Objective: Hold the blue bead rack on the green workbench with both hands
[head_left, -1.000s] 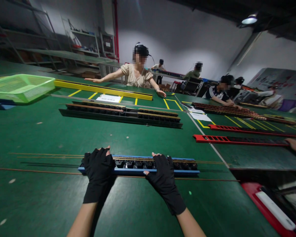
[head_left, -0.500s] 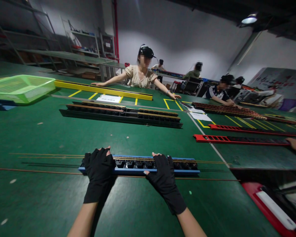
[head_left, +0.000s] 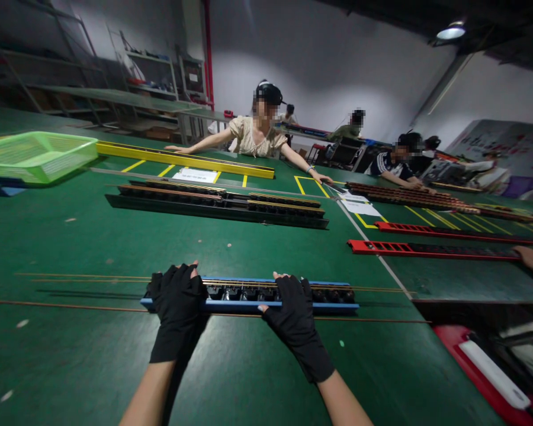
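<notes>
A blue channel-shaped rail (head_left: 244, 307) lies crosswise before me, with a row of black parts (head_left: 251, 293) in it. Thin brass-coloured rods (head_left: 377, 290) run along its top and stick out past both ends. My left hand (head_left: 175, 302), in a black fingerless glove, is closed over the rail's left part, its fingertips at the far edge. Gloved alike, my right hand (head_left: 293, 313) grips right of the middle, thumb on the near wall and fingers across the top. On the near side a long copper-coloured rod (head_left: 93, 307) lies along the rail.
Beyond are a dark rail (head_left: 217, 210) with rods, a yellow rail (head_left: 186, 160) and a green basket (head_left: 44, 157). Red rails (head_left: 426, 249) lie to the right. Across the green table (head_left: 93, 367), a co-worker (head_left: 262, 133) reaches sideways. Another person's hand (head_left: 530, 258) touches a red rail.
My hands keep the same hold on the blue rail. The co-worker opposite has shifted slightly to the right, the outstretched hand a little lower.
</notes>
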